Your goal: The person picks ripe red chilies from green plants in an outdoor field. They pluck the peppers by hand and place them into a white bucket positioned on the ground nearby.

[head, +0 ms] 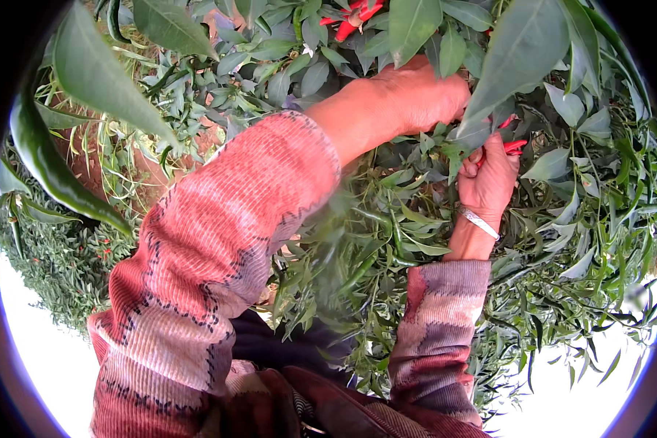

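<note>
My left hand (430, 96) reaches across into the pepper plant, its back towards me. Leaves and shade hide its fingertips, so what they touch cannot be seen. Just below it, my right hand (490, 175), with a silver bangle (479, 223) at the wrist, has its fingers curled around several red chili peppers (514, 146). Their tips poke out past the fingers. Another bit of red chili (507, 121) shows behind a large leaf (517, 60), between and above the hands. Further off, a cluster of red chilies (356, 19) hangs at the top of the view.
A large green chili (55, 164) and broad leaves (104, 71) hang close to the camera at left. More green chilies (358, 272) hang among the foliage below my hands. Bare soil (150, 175) shows between plants, and more pepper plants (60, 268) stand at lower left.
</note>
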Motion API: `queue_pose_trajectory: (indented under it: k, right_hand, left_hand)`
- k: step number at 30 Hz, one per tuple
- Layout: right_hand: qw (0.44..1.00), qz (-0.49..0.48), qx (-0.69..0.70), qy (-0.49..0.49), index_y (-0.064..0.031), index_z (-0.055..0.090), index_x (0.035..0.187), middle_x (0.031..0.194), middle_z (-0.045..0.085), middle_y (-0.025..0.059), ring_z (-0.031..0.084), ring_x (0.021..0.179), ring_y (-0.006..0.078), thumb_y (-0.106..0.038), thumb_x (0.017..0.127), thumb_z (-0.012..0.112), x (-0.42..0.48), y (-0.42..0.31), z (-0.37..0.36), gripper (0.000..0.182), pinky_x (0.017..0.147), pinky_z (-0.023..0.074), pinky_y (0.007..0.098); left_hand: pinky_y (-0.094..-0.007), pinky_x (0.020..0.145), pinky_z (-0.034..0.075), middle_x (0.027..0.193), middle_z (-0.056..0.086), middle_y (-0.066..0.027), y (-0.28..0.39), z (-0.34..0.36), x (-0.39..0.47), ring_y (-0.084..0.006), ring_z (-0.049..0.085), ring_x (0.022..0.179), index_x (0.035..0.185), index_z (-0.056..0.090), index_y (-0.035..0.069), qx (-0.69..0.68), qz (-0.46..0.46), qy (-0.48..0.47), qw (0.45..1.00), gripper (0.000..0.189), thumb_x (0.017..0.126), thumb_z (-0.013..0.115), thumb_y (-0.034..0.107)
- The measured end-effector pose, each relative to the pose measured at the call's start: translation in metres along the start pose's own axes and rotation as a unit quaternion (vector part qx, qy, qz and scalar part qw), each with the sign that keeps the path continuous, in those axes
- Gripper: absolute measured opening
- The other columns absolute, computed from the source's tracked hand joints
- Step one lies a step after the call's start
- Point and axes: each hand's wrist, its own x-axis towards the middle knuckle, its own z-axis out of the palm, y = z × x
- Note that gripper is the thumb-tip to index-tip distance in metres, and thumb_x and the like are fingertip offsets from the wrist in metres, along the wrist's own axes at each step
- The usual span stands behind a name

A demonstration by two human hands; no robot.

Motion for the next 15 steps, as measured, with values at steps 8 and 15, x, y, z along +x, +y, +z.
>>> queue_pose_trajectory:
  k: [8, 15]
  right_hand:
    - [0.866, -0.371, -0.320, 0.098, -0.0001, 0.057, 0.089, 0.072, 0.058, -0.0006, 0.054, 0.063, 0.0093, -0.007, 0.084, 0.061, 0.006, 0.017, 0.037, 0.010, 0.054, 0.0420, 0.0223]
    - [0.996, 0.020, 0.059, 0.070, -0.0110, 0.058, 0.088, 0.073, 0.058, -0.0028, 0.045, 0.047, 0.0032, -0.017, 0.083, 0.066, 0.011, 0.000, 0.018, 0.011, 0.032, 0.0189, 0.0184]
  left_hand:
    - [-0.0367, 0.064, 0.049, 0.081, 0.064, -0.0144, -0.028, 0.012, 0.011, -0.0303, 0.062, 0.073, 0.084, 0.065, 0.005, -0.014, 0.020, 0.063, 0.998, 0.019, 0.073, 0.060, 0.019]
    - [-0.0359, 0.068, 0.047, 0.085, 0.061, -0.0129, -0.012, 0.006, -0.004, -0.0291, 0.061, 0.082, 0.085, 0.062, 0.006, -0.033, 0.130, 0.061, 0.989, 0.020, 0.066, 0.063, 0.012]
